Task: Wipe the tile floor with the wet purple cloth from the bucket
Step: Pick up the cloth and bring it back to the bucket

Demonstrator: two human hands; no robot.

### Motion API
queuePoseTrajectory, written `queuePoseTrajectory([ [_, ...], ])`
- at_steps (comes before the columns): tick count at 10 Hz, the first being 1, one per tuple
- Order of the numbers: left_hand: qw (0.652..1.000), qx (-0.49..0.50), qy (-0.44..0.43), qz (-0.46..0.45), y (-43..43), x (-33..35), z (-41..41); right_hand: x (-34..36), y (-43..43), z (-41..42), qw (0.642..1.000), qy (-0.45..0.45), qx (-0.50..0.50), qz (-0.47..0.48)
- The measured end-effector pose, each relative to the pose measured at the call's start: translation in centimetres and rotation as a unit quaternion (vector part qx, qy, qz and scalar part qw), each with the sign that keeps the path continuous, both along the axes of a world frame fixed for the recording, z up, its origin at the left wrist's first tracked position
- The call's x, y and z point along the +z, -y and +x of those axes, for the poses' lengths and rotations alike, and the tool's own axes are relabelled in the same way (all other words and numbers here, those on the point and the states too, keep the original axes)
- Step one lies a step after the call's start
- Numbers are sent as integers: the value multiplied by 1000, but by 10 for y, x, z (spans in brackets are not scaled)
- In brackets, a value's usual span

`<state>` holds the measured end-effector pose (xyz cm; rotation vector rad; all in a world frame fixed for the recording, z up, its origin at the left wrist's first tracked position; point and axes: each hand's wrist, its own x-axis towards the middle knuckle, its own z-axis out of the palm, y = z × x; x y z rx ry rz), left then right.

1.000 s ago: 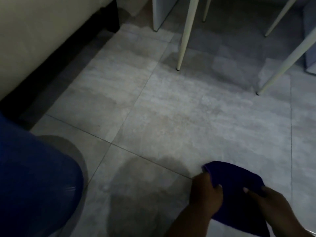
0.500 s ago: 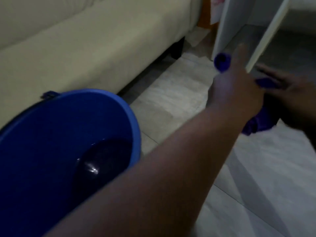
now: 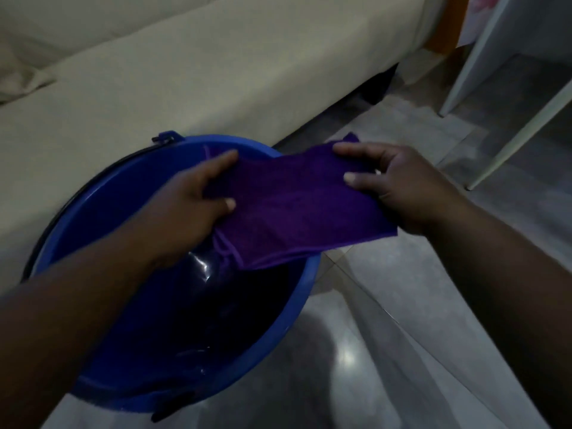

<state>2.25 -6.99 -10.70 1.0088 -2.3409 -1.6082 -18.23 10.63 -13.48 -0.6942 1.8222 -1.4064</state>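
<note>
The purple cloth [image 3: 297, 205] is folded flat and held in the air over the right side of the blue bucket [image 3: 102, 205]. My left hand [image 3: 192, 205] pinches its left end between thumb and fingers. My right hand [image 3: 402, 184] grips its right end, out past the bucket's rim. Dark water [image 3: 235, 311] fills the bottom of the bucket, below the cloth. The grey tile floor [image 3: 387, 351] lies to the right of the bucket and looks glossy.
A cream sofa [image 3: 185, 72] runs along the back and left, right behind the bucket. White furniture legs [image 3: 520, 131] stand on the tiles at the upper right. The bucket's black handle [image 3: 89, 184] rests along its left rim.
The cloth has come up off the floor and travelled left to above the bucket. My view swung left from the tiles to the bucket and sofa.
</note>
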Motion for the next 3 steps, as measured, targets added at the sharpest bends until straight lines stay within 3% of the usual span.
queuePoseTrajectory([
  [2,992,-65,99,38,-3,-35,10,-46,-2,14,996,66,-52,15],
  [3,978,-139,153,14,-3,-45,7,-63,-3,23,997,42,-23,59],
])
